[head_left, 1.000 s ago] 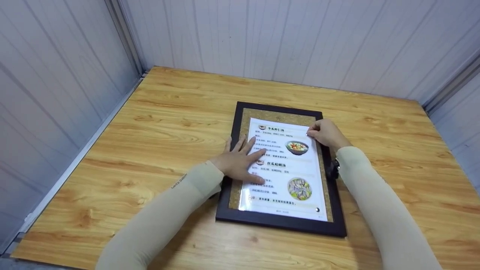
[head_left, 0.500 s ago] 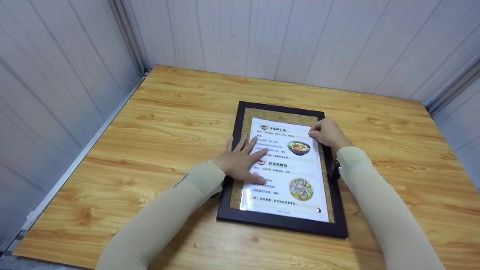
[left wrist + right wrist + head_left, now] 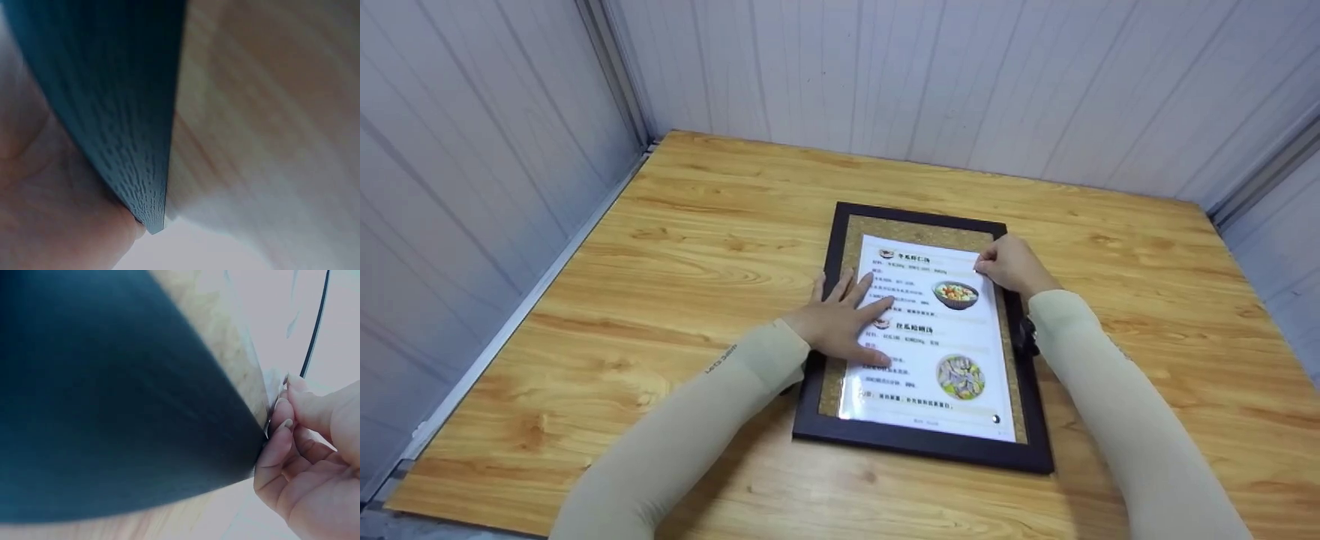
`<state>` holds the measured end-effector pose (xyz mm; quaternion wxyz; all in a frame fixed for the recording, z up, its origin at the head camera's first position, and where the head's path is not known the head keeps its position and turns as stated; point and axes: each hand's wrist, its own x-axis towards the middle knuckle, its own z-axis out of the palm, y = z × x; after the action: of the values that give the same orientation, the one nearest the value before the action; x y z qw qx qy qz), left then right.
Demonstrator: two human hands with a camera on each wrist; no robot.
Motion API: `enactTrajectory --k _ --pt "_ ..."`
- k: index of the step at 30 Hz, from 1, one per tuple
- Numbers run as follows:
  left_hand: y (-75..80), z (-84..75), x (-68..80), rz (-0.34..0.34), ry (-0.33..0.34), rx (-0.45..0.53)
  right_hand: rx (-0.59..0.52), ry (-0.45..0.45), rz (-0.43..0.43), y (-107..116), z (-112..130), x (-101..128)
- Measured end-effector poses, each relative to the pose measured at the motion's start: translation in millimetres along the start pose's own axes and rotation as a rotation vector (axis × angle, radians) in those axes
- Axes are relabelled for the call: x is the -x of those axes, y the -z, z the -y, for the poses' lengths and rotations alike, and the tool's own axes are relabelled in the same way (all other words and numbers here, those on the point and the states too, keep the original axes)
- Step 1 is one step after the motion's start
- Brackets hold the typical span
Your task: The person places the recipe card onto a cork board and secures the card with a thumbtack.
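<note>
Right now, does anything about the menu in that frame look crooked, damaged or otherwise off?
Nothing looks damaged or spilled. The menu sheet sits slightly off-centre in the black frame, with more of the gold mat showing at the top than at the bottom. The left hand presses flat on it while the right hand pinches its upper right edge.

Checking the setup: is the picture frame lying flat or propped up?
Flat: the picture frame lies face-up on the wooden table.
</note>
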<state>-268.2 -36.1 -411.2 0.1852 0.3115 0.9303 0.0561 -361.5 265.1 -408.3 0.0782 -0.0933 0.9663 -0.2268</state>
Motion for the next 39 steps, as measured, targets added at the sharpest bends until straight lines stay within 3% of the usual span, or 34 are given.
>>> enactTrajectory --k 13,24,30,39 --pt "1.7 0.1 -1.7 -0.007 -0.008 0.004 -0.022 -0.017 -0.002 1 -3 0" --pt "-0.1 -0.7 0.6 -0.012 -0.003 -0.006 -0.110 -0.034 0.006 6 -8 7" --pt "-2.3 -0.6 -0.2 -0.014 -0.009 -0.013 -0.195 -0.047 0.033 12 -16 22" --pt "-1.3 1.3 -0.3 -0.023 -0.015 -0.019 -0.198 -0.006 0.119 34 -49 56"
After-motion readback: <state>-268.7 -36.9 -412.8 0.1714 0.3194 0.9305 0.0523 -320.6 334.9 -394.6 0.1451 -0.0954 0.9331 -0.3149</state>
